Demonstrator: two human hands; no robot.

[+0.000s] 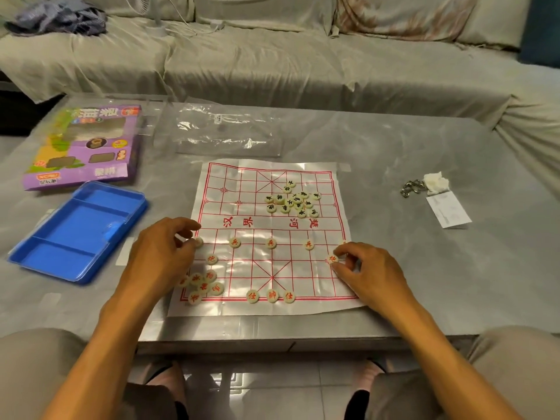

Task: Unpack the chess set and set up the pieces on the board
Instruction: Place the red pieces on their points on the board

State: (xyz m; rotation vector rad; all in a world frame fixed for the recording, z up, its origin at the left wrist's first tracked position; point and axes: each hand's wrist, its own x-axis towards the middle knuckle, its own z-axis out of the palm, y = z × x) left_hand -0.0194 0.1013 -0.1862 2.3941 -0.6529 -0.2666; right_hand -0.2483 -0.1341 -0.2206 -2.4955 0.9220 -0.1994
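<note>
Board: chess board (266,234), a thin printed sheet, is lying flat on the bench (378,268) in front of the person, probably so both hands reach every line.
Red pieces: three soldiers (270,243) are sitting along one row of the board's near half, and a king with two advisors (271,295) is lining its near edge, as though the red side is being built first.
Unplaced red: loose red pile (201,285) is waiting at the board's near-left corner, close at hand for sorting.
Black pieces: black heap (292,201) is bunched on the board's far half, seemingly parked until red is finished.
Left hand: left hand (160,253) is pinching a small piece (198,242) at the board's left edge, fingers curled, likely seating an end soldier.
Right hand: right hand (368,268) is gripping a red cannon (332,258) with its fingertips near the board's right edge, mirroring another cannon (211,259) on the left.
Packaging: blue tray (78,231) and purple box (88,147) are lying left of the board, out of the way.
</note>
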